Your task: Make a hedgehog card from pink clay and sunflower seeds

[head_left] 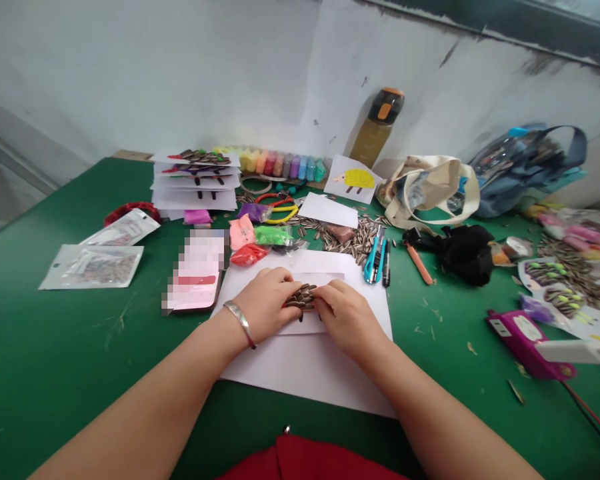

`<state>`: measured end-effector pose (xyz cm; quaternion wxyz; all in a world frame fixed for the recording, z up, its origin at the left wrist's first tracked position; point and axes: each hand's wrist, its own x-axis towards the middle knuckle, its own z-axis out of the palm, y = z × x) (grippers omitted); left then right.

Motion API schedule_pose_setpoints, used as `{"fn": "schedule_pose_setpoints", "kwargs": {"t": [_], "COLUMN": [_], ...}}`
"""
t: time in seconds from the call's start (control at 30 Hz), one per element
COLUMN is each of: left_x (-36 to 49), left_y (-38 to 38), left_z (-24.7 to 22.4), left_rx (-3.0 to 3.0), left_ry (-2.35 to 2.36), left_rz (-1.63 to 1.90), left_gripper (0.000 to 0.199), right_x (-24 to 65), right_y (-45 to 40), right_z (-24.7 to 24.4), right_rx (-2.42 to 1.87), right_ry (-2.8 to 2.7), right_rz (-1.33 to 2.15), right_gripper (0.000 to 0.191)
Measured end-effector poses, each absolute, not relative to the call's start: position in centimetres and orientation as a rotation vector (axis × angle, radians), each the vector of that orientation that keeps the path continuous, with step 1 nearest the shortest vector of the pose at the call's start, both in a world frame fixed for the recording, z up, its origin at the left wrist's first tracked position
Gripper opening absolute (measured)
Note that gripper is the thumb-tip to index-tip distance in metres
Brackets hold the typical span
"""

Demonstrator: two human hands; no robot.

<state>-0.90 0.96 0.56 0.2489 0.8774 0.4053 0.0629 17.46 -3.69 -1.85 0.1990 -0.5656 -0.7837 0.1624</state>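
on green table (80,360) by scuffed wall (155,73): left hand (265,297), fingers (291,313) spread around seeds (303,299); right hand (353,317) bunched against them, pinch unclear.

Dark seeds (303,296) lie clustered on white paper (309,326).

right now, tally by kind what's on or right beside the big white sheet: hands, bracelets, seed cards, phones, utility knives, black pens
Hands (left hand, right hand): 2
Silver bracelet: 1
Sunflower-seed card: 1
Phone: 1
Utility knife: 1
Black pen: 1
Total: 7
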Motion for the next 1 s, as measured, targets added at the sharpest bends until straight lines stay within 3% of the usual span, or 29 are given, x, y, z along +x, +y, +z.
{"fn": "schedule_pose_setpoints", "kwargs": {"t": [0.63, 1.0], "left_x": [-0.86, -0.75], "left_y": [0.98, 1.01], "left_z": [0.42, 0.50], "left_rx": [2.407, 2.420], "left_ry": [1.097, 1.105], "left_rz": [0.193, 0.157], "left_gripper": [0.023, 0.023], "right_x": [17.83, 17.61], "right_y": [-3.68, -3.45], "right_z": [-2.06, -1.71], "right_rx": [-1.648, -1.650], "right_ry": [-2.293, -2.261], "right_rz": [0.256, 0.349], "right_gripper": [0.024, 0.024]}}
